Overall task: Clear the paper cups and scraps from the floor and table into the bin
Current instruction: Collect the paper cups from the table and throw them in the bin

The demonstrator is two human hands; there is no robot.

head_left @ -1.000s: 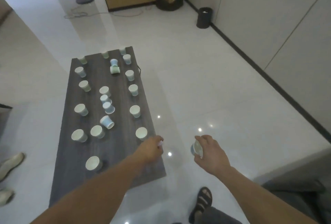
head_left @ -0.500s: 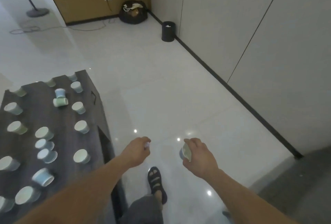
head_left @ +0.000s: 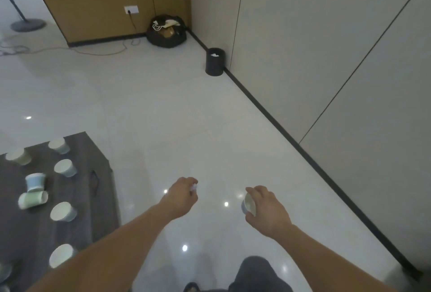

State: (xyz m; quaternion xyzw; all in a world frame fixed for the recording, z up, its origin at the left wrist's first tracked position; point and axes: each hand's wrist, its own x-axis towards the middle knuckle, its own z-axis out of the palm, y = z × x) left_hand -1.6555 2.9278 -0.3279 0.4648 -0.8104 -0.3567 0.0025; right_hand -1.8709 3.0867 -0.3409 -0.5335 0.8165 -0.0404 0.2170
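Since half a second ago the view has swung right: the table (head_left: 93,151) has slid to the lower left and the bin (head_left: 215,61) shows larger ahead.

The left hand (head_left: 183,195) is curled, pinching a small white scrap (head_left: 193,188) at its fingertips. The right hand (head_left: 265,207) wraps round a pale cup (head_left: 248,205) tipped on its side, mouth facing left. Both hands hang over the floor (head_left: 163,116), apart from each other and to the right of the table. The bin stands on the floor against the wall, well apart from the hands, with something white inside. More cups (head_left: 65,168) stand on the table, one green one lying on its side. A dark bag (head_left: 166,31) sits in the corner beyond the bin.
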